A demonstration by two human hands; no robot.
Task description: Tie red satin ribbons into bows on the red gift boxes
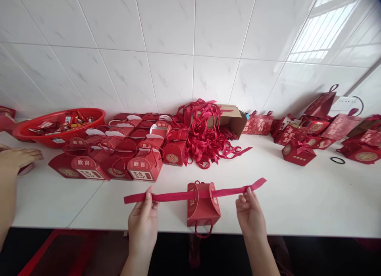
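At the near edge of the white table, the left hand is pinching one side of a dark pink ribbon between thumb and fingers, and the right hand is pinching the other side, with short ends sticking out beyond both grips. Between the hands, the ribbon is running across the top of a small red box, passing through its curved upper flaps. The box is standing on the table, and a cord handle is hanging over the table's edge.

Beyond the left hand, rows of red boxes are standing close together, several showing cord handles. Straight behind the small box, a heap of ribbons is spilling out around an open cardboard box. Farther left, a red basket is holding small wrapped packets, and another person's hand is reaching in near it, over something mostly hidden. To the right, a ribbon-topped box is sitting in front of a cluster of red packages, and a black ring is lying nearby. Behind everything, a tiled wall is rising
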